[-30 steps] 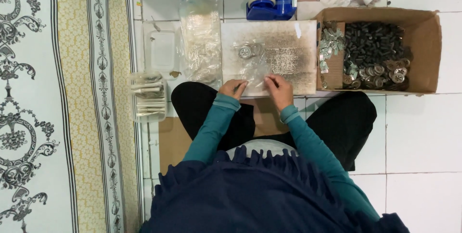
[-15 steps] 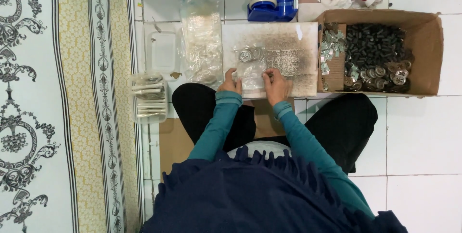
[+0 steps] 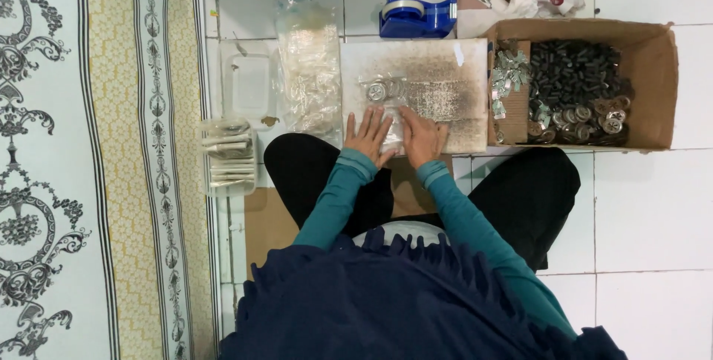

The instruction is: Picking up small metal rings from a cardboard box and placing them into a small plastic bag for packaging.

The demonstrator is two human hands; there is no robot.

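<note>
My left hand (image 3: 368,135) and my right hand (image 3: 420,137) lie side by side on a small clear plastic bag (image 3: 392,130) at the near edge of a scorched white board (image 3: 445,70). Both hands press flat on the bag, fingers spread forward. A round metal part (image 3: 376,92) sits inside clear plastic just beyond my left fingers. Whether either hand grips the bag is hidden by the palms.
A cardboard box (image 3: 653,70) of dark and silvery metal parts stands to the right. A blue tape dispenser (image 3: 416,18) sits behind the board. A pile of clear bags (image 3: 308,70), a clear tray (image 3: 249,86) and a stack of packets (image 3: 226,156) lie left. A patterned mat (image 3: 89,159) covers the far left.
Both hands have slid a little nearer to me on the board and flattened onto the bag. The metal part now shows beyond my fingers.
</note>
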